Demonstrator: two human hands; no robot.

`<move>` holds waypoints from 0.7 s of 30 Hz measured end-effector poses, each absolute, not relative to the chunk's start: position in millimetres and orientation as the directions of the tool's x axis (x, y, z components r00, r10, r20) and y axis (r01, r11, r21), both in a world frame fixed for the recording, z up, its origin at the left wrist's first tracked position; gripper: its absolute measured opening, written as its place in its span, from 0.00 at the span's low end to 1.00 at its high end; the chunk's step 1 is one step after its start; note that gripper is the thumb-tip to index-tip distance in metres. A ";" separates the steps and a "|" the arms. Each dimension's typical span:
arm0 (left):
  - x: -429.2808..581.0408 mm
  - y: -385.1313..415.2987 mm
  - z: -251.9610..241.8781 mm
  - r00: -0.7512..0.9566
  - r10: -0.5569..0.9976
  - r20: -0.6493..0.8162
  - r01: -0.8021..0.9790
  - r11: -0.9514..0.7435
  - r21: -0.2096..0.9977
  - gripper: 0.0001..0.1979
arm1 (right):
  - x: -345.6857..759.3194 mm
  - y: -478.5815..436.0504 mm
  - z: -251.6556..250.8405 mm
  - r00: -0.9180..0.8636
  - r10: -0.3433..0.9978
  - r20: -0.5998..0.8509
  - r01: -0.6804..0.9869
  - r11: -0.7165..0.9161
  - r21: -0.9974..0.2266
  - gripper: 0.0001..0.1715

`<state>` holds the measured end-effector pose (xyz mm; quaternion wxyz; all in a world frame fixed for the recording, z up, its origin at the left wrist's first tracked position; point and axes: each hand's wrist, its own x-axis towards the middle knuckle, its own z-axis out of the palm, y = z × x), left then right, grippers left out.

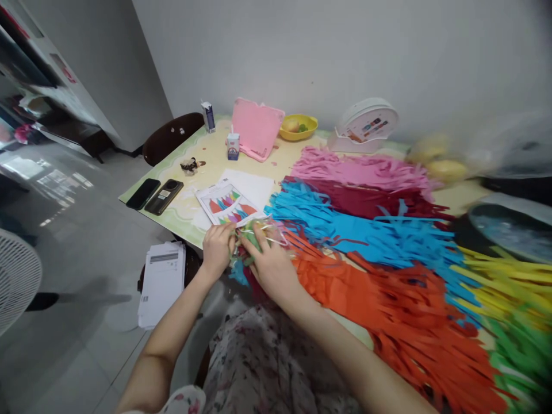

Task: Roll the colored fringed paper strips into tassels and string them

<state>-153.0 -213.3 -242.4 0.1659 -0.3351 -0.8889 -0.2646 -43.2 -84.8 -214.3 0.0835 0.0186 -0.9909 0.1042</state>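
Observation:
At the table's near edge, my left hand [218,248] pinches one side of a bundle of coloured paper tassels [249,233] with curled fingers. My right hand [272,265] lies over the other side of it, fingers bent round it. Green and yellow show between the hands, along with a thin white string and what looks like clear plastic. Blue and dark red strips hang below. Just beyond lies a printed sheet [228,201] picturing a tassel garland. To the right spread fringed paper pieces: orange [345,287], blue [357,230], dark red [353,201] and pink [345,168].
Yellow strips [509,279] and green strips [521,345] lie far right. Two phones [164,196] rest at the table's left edge. Further back are a hair claw [188,166], drink cartons [233,146], a pink tablet case [259,126] and a yellow fruit bowl [297,135]. A fan [17,276] stands left.

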 end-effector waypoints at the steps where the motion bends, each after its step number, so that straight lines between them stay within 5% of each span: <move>1: -152.8 -213.9 -242.1 -0.722 0.511 0.467 0.683 0.635 0.361 0.15 | -37.2 -86.1 -216.6 -0.985 -0.032 0.169 -0.060 0.985 -0.163 0.33; 8: -147.5 -215.1 -246.5 -0.727 0.517 0.452 0.678 0.648 0.348 0.13 | -75.0 -89.1 -222.1 -0.994 -0.105 0.039 -0.108 0.990 -0.094 0.22; 21: -142.3 -217.3 -237.5 -0.741 0.489 0.460 0.659 0.663 0.356 0.13 | -67.2 -92.5 -221.7 -0.986 -0.163 -0.044 -0.156 0.978 -0.138 0.25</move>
